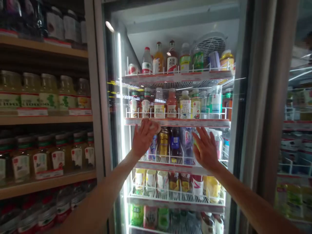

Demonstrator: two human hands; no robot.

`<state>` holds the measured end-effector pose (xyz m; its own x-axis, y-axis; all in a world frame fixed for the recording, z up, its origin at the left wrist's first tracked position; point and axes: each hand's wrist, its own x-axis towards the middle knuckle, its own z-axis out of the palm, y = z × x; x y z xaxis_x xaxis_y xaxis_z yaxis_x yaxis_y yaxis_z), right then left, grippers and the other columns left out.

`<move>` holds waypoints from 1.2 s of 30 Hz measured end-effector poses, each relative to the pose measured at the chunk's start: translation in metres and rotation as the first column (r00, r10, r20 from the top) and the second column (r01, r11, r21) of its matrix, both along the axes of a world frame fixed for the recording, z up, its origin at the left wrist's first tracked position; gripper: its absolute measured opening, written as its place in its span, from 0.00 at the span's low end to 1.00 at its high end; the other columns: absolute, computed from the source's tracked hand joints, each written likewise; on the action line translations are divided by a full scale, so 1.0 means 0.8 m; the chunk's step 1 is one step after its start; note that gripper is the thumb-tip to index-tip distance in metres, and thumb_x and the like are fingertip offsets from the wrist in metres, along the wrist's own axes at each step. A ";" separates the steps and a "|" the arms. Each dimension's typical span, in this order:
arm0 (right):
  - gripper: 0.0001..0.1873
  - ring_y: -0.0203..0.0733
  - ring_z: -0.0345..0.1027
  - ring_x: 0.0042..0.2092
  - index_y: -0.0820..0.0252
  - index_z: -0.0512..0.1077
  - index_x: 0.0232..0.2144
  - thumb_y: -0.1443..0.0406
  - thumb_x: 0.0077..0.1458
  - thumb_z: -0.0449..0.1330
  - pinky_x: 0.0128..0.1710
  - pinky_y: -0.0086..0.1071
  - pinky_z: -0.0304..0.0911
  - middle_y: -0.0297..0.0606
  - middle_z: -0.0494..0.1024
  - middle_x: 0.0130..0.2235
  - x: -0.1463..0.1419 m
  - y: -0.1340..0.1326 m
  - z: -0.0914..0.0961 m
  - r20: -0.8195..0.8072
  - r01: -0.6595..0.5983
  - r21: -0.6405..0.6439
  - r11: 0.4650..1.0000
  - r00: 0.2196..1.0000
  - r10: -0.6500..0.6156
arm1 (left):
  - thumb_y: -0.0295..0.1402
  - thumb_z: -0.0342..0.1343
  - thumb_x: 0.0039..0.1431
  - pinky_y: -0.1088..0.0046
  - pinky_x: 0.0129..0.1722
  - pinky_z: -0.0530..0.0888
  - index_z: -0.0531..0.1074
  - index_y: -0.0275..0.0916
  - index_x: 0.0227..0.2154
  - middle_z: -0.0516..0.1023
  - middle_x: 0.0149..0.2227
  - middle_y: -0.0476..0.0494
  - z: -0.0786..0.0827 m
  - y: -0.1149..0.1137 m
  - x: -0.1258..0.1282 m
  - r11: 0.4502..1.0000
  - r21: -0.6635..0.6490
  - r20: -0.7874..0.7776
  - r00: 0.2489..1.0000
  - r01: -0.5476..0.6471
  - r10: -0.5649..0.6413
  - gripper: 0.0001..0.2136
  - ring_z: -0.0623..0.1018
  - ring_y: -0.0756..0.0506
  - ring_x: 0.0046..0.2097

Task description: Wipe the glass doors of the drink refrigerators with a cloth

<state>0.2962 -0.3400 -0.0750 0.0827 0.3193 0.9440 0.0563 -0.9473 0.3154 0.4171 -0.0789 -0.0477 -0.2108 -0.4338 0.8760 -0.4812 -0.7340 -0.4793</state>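
Note:
In the head view my left hand [144, 138] is raised against the glass door [175, 27] of a lit drinks cooler. A pale, crumpled cloth [155, 126] shows at its fingers, pressed toward the glass; the palm side is hidden. To the right, my right hand [206, 148] is up with its fingers spread and nothing in it, at or close to the glass. Whether it touches cannot be seen. Behind the hands, inside the cooler, stand a gold can [163, 143], a dark bottle with a blue label [175, 143] and a blue-purple bottle [187, 144].
White wire shelves with price strips [177, 122] hold bottles and cans behind the glass. Wooden shelves [46, 120] with rows of juice bottles [65, 89] stand on the left. A metal door frame [262, 97] borders the right, with another stocked cooler [296, 143] beyond.

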 end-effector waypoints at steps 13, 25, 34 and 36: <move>0.32 0.45 0.42 0.66 0.58 0.48 0.63 0.69 0.57 0.49 0.64 0.50 0.37 0.44 0.60 0.62 0.036 0.051 0.008 -0.032 0.001 -0.094 0.996 0.999 -0.004 | 0.30 0.49 0.61 0.57 0.65 0.46 0.58 0.48 0.59 0.56 0.64 0.47 -0.039 0.056 0.018 0.976 0.218 0.031 0.999 0.015 -0.023 0.23 0.47 0.43 0.67; 0.35 0.44 0.41 0.67 0.56 0.44 0.64 0.68 0.57 0.49 0.65 0.49 0.35 0.42 0.55 0.64 0.046 0.092 0.022 -0.045 -0.046 -0.138 0.989 0.998 0.040 | 0.30 0.51 0.59 0.56 0.65 0.47 0.61 0.50 0.57 0.49 0.66 0.52 -0.116 0.086 0.019 0.861 0.507 0.032 0.997 0.043 -0.069 0.23 0.50 0.41 0.66; 0.32 0.46 0.42 0.66 0.55 0.47 0.63 0.68 0.57 0.49 0.64 0.51 0.39 0.43 0.59 0.63 0.054 0.113 0.048 -0.021 -0.030 -0.138 0.990 0.999 0.028 | 0.28 0.46 0.62 0.50 0.62 0.53 0.53 0.46 0.62 0.57 0.63 0.36 -0.044 0.144 0.058 0.948 -0.293 -0.183 0.980 -0.128 0.076 0.25 0.51 0.40 0.66; 0.31 0.46 0.43 0.66 0.55 0.49 0.62 0.68 0.57 0.49 0.64 0.51 0.39 0.43 0.59 0.63 0.056 0.114 0.048 -0.016 -0.028 -0.120 0.992 1.000 0.026 | 0.27 0.47 0.61 0.52 0.61 0.55 0.55 0.46 0.61 0.59 0.62 0.37 -0.071 0.132 0.047 0.979 -0.178 -0.179 0.982 -0.098 0.065 0.25 0.51 0.39 0.66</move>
